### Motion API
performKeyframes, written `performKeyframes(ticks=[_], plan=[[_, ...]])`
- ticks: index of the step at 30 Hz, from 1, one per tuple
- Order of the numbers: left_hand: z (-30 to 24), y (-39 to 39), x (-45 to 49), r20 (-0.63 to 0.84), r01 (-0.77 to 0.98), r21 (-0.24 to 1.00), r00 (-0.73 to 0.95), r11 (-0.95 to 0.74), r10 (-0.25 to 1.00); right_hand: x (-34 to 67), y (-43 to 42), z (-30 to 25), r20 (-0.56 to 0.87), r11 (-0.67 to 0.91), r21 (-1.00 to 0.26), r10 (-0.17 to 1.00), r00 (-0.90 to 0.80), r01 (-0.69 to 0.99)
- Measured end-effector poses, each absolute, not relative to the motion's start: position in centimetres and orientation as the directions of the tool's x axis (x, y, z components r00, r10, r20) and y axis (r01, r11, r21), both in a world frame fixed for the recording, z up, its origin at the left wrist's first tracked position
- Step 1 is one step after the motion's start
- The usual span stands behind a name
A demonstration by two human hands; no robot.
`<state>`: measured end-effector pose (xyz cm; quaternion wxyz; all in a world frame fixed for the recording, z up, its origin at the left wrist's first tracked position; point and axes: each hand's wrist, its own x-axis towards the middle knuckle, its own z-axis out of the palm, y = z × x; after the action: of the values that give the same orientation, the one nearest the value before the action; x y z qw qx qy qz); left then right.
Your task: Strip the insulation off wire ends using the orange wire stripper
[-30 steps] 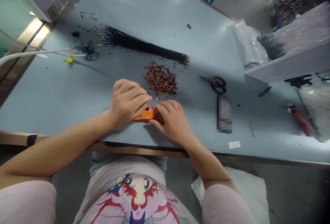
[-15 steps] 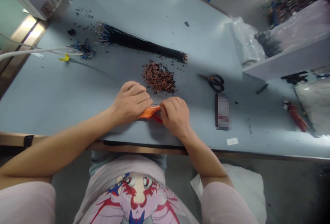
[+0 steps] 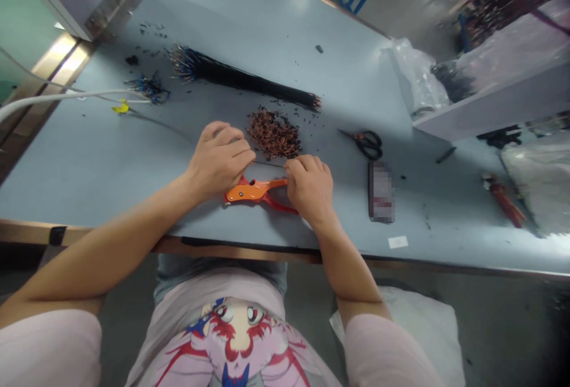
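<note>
I am holding a thin dark wire [image 3: 271,164] between my two hands, low over the tabletop [image 3: 351,78]. My left hand [image 3: 222,158] is curling its fingers inward and, as far as I can see, is pinching the wire's left part at the fingertips. My right hand [image 3: 312,191] is pinching the other part between thumb and forefinger, its remaining fingers folding in close together. Between them the wire is running nearly straight from left to right, dipping slightly toward my right hand.

The relation that is mattering most is the one between this wire and the orange tool [image 3: 249,190]. The tool is lying on my body's side of the wire, its long axis also running left to right, so the two are stretching roughly side by side and, in this view, apart. Its head is pointing left, just beside the lower edge of my left hand; its two handles are spreading rightward, the upper one disappearing behind my right hand. My right hand is therefore being the nearer one to the handles, my left to the head. I cannot tell whether my hidden fingers are touching the tool.

Just beyond the wire, a pile of copper and black clippings [image 3: 274,133] is sitting, and farther off a bundle of black wires [image 3: 253,81] is lying slantwise. Scissors [image 3: 369,143] are resting to my right.
</note>
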<state>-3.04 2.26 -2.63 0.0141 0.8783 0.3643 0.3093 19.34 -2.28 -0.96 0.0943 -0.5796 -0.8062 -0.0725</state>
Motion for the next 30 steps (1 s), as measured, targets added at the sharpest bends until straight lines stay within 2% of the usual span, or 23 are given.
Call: performKeyframes(ticks=[2,6,8,10,12,14,17,19,22,26,30], plan=[[-2.6,2.2,-2.7,0.54,0.633,0.261,0.53,-0.729,0.654,19.0,-2.4,-0.7,0.213,0.32,0.003,0.926,-0.313,0.948],[-2.5,2.9,-3.1,0.595,0.659,0.068,0.576,-0.749,0.56,19.0,-2.3,-0.5,0.197,0.317,-0.021,0.931,-0.307,0.948],[-2.2,3.9,-4.7,0.617,0.688,0.053,0.547,-0.724,0.565,20.1,-1.8,-0.7,0.211,0.262,-0.013,0.944,-0.253,0.965],[-1.8,5.2,-6.8,0.672,0.741,0.152,0.407,-0.654,0.618,21.7,-1.0,-1.1,0.247,0.147,-0.021,0.959,-0.138,0.989],[-1.3,6.1,-8.4,0.713,0.764,0.347,0.163,-0.544,0.682,23.1,-0.3,-1.5,0.289,0.053,-0.097,0.957,-0.023,0.994],[-1.0,6.1,-8.5,0.706,0.726,0.448,0.07,-0.522,0.704,23.7,0.1,-1.8,0.318,0.073,-0.17,0.948,-0.016,0.983],[-1.0,4.5,-6.2,0.681,0.628,0.468,0.192,-0.622,0.707,23.1,-0.1,-2.0,0.346,0.229,-0.245,0.928,-0.136,0.942],[-1.2,3.3,-4.5,0.656,0.604,0.44,0.289,-0.664,0.697,22.4,-0.5,-2.1,0.387,0.303,-0.289,0.904,-0.179,0.908],[-1.4,2.3,-3.3,0.616,0.642,0.375,0.366,-0.669,0.697,21.8,-0.9,-2.2,0.431,0.351,-0.337,0.882,-0.188,0.874],[-1.7,2.1,-3.3,0.64,0.647,0.258,0.442,-0.718,0.628,21.3,-1.5,-2.1,0.434,0.421,-0.384,0.868,-0.242,0.822],[-1.8,1.9,-3.0,0.66,0.639,0.231,0.452,-0.734,0.6,20.8,-1.9,-1.9,0.433,0.455,-0.369,0.856,-0.283,0.81]])
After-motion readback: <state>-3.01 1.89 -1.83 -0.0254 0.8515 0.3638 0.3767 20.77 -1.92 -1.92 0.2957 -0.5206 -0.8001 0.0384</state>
